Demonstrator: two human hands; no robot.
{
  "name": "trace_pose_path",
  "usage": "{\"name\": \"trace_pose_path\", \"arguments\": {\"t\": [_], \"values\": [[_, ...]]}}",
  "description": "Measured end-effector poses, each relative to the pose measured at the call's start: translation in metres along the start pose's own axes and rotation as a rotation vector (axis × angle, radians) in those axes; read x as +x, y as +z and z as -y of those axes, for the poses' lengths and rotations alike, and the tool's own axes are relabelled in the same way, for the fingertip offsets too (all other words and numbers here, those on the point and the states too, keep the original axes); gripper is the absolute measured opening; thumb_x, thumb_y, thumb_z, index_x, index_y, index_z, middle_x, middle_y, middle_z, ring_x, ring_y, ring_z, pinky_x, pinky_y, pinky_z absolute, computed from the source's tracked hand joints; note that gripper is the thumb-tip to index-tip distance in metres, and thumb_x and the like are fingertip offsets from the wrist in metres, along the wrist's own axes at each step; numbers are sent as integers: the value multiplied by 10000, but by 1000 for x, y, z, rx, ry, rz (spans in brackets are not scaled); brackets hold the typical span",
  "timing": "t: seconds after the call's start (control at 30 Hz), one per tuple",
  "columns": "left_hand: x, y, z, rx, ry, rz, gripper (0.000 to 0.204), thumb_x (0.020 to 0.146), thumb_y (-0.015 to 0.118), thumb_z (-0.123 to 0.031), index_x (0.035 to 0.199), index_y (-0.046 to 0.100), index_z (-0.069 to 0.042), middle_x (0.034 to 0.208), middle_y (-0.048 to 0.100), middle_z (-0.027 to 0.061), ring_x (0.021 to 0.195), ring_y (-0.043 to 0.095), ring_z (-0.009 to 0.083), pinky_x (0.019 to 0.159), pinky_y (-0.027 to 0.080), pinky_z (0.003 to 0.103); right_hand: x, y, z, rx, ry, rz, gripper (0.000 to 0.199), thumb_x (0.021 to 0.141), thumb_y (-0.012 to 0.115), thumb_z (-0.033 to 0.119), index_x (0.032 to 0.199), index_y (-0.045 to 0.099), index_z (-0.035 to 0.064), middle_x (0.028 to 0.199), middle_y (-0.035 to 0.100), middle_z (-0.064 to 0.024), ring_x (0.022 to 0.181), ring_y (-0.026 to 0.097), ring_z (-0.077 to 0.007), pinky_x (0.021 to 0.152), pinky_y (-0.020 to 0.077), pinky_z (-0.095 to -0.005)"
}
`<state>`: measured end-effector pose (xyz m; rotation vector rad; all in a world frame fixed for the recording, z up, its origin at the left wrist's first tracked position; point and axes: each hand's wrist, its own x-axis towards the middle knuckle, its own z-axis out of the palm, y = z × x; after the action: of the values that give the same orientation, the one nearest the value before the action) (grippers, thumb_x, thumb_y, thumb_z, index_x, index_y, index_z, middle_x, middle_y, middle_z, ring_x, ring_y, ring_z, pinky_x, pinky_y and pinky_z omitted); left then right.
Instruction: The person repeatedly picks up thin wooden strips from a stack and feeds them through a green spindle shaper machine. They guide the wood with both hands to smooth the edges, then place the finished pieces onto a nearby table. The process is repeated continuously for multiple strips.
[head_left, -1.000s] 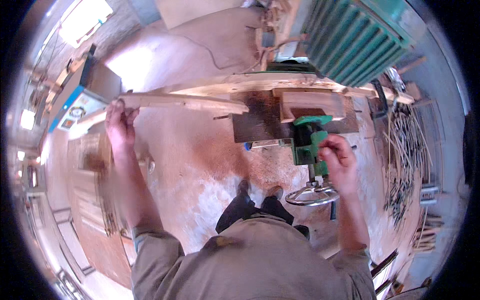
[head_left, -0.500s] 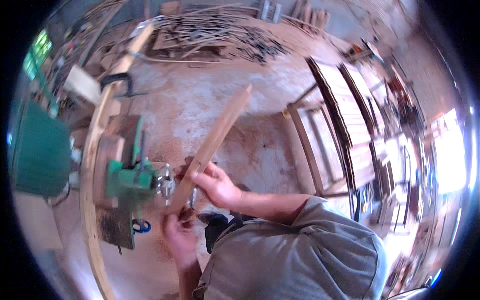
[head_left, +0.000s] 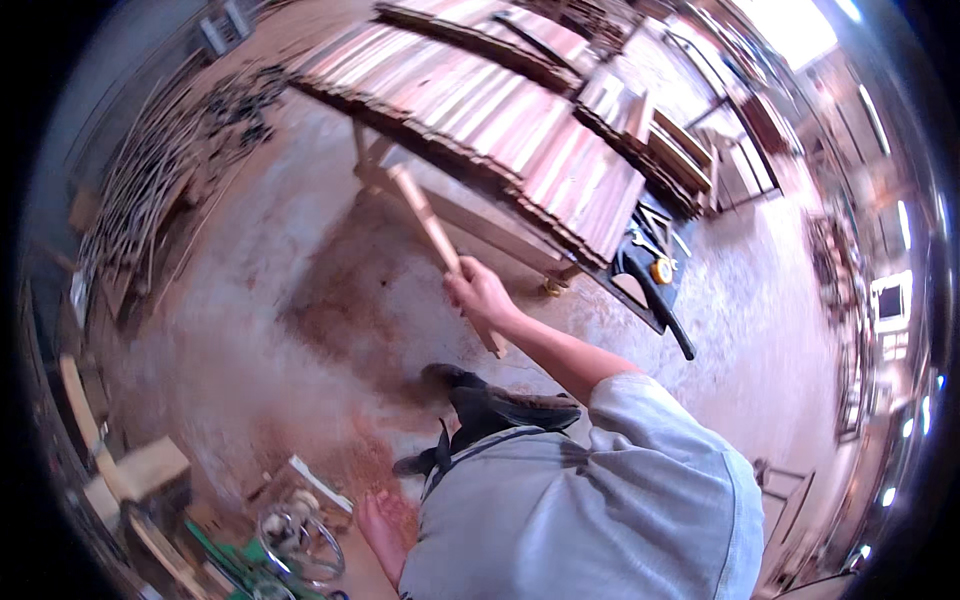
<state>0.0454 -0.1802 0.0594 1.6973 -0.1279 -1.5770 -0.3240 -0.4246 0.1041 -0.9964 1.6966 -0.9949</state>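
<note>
Worker carried a wooden slat point(head_left: 440, 245) across the workshop

Right hand point(head_left: 480, 292) clenched it mid-length for balance, tip toward 11 o'clock; left hand point(head_left: 382, 522) hung empty, released.

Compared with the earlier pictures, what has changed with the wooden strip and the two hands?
The right hand now grips the wooden strip alone and has carried it away from the green machine, toward the stack of boards. The left hand has let go and hangs open near the machine. The right hand's grip on the strip is unchanged.
</note>
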Motion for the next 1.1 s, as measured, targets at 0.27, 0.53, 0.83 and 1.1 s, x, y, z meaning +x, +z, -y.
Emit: {"name": "trace_pose_path", "arguments": {"t": [0.27,0.53,0.83,1.1], "values": [[30,41,-37,227,45,-116,330,891,515,-281,1150,438,-92,905,539,82,762,583,229,680,503,371,150,-180,-44,56,101,-675,338,848,507,290,841,594,-37,688,606,-122,655,594,-222,614,463,-378],[35,-31,-11,278,-103,-281,470,881,510,-320,1269,395,-82,1044,540,124,915,557,297,794,483,432,269,-257,-93,-306,282,-767,451,838,513,355,881,634,-78,888,608,-309,902,603,-410,797,463,-429],[-24,-42,78,15,-259,-430,523,893,456,-359,1289,383,-24,1163,508,148,1021,517,331,846,462,433,262,-245,-33,-252,326,-597,451,825,527,365,957,624,-55,872,619,-287,861,611,-407,786,474,-433],[-83,-80,177,-586,338,-68,541,915,407,-349,1287,391,43,1255,486,165,1117,494,299,855,469,363,191,-68,-29,-128,-187,-23,345,893,506,273,1095,596,8,902,621,-98,765,543,-157,700,432,-290]]}}
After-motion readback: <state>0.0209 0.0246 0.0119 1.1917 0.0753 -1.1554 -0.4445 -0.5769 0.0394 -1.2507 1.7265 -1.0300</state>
